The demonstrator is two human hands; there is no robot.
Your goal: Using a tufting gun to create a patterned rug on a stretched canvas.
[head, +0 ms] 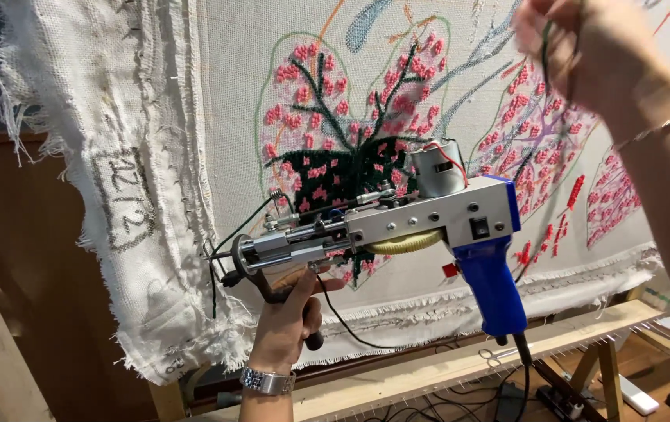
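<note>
Below the stretched tufting cloth [460,94], your left hand [288,316] grips the tufting gun [397,223] by its front handle; your right hand [585,47] pinches dark green yarn [544,55] (upper right). Butterfly motifs look partly tufted, with outlined areas unfilled.

Blurred, cropped and covered parts

The right hand [585,47] is motion-blurred and cut by the top edge, its grip on the dark yarn [546,55] unclear. The tufting gun [397,223] hides part of the cloth's [233,94] tufted butterfly [343,148].
</note>
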